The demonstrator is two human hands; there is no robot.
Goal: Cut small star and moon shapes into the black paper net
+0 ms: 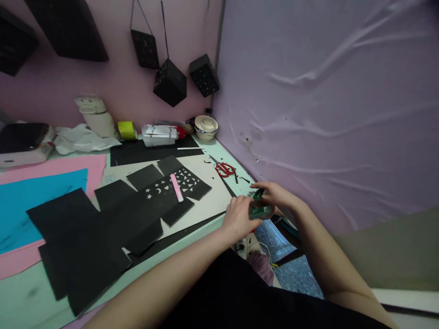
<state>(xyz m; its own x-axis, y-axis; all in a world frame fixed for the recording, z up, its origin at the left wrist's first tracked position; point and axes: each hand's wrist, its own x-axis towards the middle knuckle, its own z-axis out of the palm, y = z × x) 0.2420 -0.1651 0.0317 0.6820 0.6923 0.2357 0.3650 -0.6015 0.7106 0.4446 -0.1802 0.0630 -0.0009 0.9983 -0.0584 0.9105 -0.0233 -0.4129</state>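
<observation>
I can see the left hand (pixel 238 214) half curled, with its fingers and thumb around one side of a small green thing (pixel 260 211). The right hand (pixel 276 194) is curled around the other side, so both hands have hold of it. I can't tell just what the green thing is, because the fingers hide a lot of it. It is held up to the right of the big black card (pixel 113 228), well apart from it, by the edge of the desk (pixel 25 301).

The black card has stars, a moon, a heart and lots of triangles cut out near its far end. A pink cutter (pixel 176 188) lies on top there. Some of the card sits on a white sheet (pixel 216 194). To the right of the card are red scissors (pixel 225 169), with little black scraps around them. To the left of the card is a blue sheet (pixel 61 183) on a pink sheet (pixel 98 167). Past the card stand a yellow roll (pixel 127 130), a box of white pens (pixel 159 135) and a bowl with a lid (pixel 206 128). Higher up behind the card, a black box (pixel 170 83) hangs by a string.
</observation>
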